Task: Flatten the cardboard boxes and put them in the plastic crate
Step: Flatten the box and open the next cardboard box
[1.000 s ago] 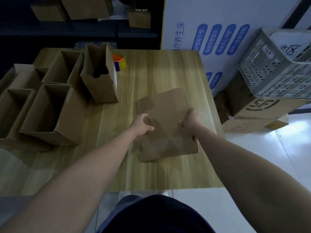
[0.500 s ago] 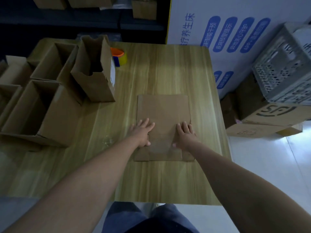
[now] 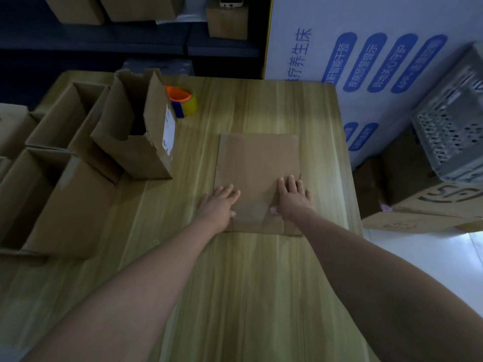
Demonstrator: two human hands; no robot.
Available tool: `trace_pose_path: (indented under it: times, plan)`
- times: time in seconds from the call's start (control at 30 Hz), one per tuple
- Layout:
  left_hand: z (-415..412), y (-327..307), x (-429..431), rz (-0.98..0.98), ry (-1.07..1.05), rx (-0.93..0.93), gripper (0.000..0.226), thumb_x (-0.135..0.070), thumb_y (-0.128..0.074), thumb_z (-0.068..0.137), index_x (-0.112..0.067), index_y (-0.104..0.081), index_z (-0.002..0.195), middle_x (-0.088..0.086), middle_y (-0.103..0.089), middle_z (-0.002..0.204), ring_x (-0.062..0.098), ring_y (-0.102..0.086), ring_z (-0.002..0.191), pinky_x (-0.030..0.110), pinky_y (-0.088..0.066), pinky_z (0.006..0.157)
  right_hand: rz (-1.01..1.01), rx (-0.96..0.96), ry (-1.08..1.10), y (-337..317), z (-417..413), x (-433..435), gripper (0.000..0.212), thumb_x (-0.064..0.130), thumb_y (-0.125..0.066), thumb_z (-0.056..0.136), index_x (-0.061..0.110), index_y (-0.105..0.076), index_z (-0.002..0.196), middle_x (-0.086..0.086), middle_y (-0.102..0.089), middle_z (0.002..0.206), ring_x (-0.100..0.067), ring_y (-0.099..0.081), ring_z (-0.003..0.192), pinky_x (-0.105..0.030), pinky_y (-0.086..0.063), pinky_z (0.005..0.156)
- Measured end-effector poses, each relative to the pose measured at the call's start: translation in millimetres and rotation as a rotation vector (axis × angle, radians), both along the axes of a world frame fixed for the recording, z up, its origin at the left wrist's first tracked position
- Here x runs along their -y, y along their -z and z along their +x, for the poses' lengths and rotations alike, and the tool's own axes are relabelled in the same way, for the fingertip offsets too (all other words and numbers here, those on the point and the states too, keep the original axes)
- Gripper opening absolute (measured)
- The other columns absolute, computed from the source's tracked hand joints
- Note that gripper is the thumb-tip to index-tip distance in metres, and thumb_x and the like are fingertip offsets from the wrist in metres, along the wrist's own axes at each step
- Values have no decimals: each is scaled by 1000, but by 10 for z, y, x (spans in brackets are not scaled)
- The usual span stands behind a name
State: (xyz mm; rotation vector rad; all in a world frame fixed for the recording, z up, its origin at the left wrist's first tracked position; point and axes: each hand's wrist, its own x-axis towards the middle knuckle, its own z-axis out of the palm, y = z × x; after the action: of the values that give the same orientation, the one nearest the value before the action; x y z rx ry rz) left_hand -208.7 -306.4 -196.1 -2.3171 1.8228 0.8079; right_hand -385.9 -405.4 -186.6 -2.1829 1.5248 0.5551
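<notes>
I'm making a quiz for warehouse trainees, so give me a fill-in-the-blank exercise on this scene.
1. The left hand and right hand press down on the ____ cardboard box.
2. The tape roll on the table has an ____ core.
3. The plastic crate stands off the table, on the person's ____ side.
Missing words: flattened; orange; right.

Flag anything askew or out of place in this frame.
The grey perforated plastic crate, right of the wooden table, sits tilted on a printed brown cardboard box. The flattened brown cardboard box lies flat under the left hand and right hand.
</notes>
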Motion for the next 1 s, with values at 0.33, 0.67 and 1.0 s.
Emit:
trace_pose_path:
  times: [0.33,0.67,1.0]
  plan:
    - [200,65,720,-17,-17,-1,64,-18,-42,99,-30,-6,150,-6,5,158,16,6,146,43,2,115,-109,42,74,33,233,605,78,38,-52,94,18,-4,153,-6,4,160,-23,2,147,-38,-6,118]
    - [227,-399,520,-318,0,-8,48,-9,-43,97,-13,-34,144,12,-23,154,27,-18,143,40,-6,119,-450,-39,-69,-328,405,322,42,21,-41,99,8,-37,139,-11,-35,146,-28,-20,141,-41,-11,117]
    - [1055,-1758,-171,-720,-95,3,36,1,-45,87,-7,-64,116,13,-60,119,32,-56,107,40,-41,96,-444,395,-278,-1569,1588,-357,43,22,-52,94,6,-45,133,-14,-50,133,-30,-38,128,-35,-31,102]
